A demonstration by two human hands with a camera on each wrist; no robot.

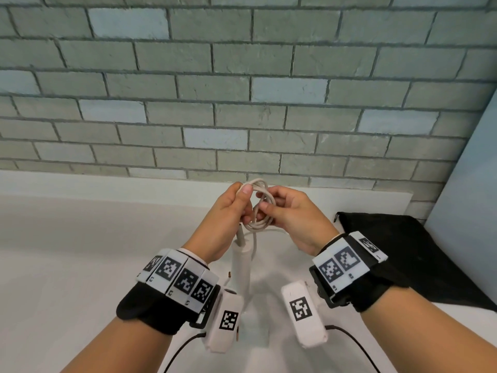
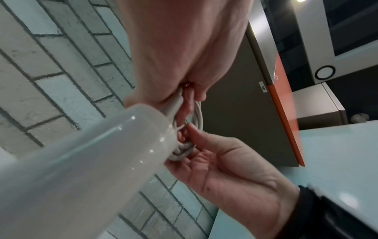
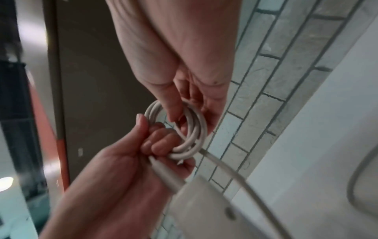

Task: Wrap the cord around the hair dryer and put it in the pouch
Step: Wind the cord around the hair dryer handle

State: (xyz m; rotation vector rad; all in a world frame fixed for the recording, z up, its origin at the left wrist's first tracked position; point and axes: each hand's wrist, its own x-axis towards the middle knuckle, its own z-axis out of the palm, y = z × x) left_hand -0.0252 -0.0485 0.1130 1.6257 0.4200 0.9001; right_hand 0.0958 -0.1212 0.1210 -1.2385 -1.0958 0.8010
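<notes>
Both hands hold a coil of white cord [image 1: 259, 208] above the counter. My left hand [image 1: 246, 204] curls its fingers through the loops, and the cord's stiff end [image 3: 163, 173] runs under them. My right hand [image 1: 266, 201] pinches the coil [image 3: 192, 129] from the other side. The white hair dryer [image 1: 240, 265] sits just below the hands, handle [image 2: 92, 161] pointing up at them. A loose run of cord [image 3: 225, 168] trails off the coil. The black pouch [image 1: 403, 251] lies flat on the counter to the right, away from both hands.
A white counter [image 1: 80, 251] runs along a grey brick wall [image 1: 242, 90]. A pale panel [image 1: 473, 170] closes the right side behind the pouch. Dark thin cables [image 1: 183, 348] hang from the wrist cameras near the bottom edge.
</notes>
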